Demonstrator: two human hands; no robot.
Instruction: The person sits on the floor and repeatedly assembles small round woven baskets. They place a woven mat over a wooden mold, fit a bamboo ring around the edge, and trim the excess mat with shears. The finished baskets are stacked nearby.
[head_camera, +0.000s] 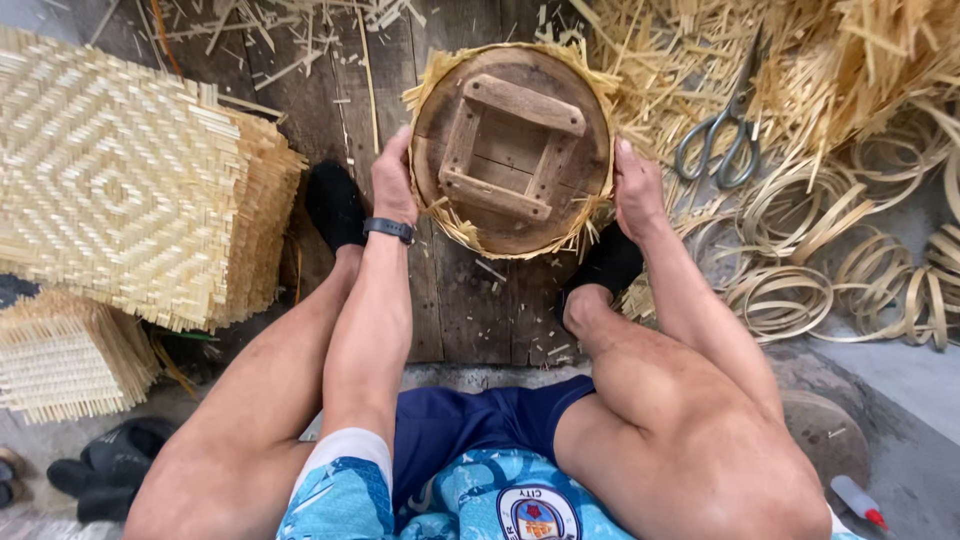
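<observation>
A round wooden mould (512, 150), bearing a square frame of four wooden battens on its upper face, is shown resting on the dark plank floor (470, 310) between the feet of a seated person. A woven bamboo mat (440, 75) is wrapped beneath and around the mould, its frayed strip ends projecting past the rim at the upper left and along the lower edge. The left hand (393, 185) is pressed against the left rim of the mould, fingers curled over the edge and closed on it; a dark band is worn at the wrist. The right hand (637, 190) is laid against the right rim, its fingers likewise folded around the edge in a closed grip, so that the mould is clasped from both sides. Black socks are seen on both feet, one just beside each hand. A stack of woven bamboo sheets (130, 180) with a diamond pattern is placed at the left, well apart from the mould, and a second, smaller stack (65, 355) lies below it. A pair of scissors (722, 135) is found to the upper right, on a heap of loose bamboo strips (830, 60). Coiled bamboo hoops (800, 260) are spread over the floor at the right, near the right forearm.
</observation>
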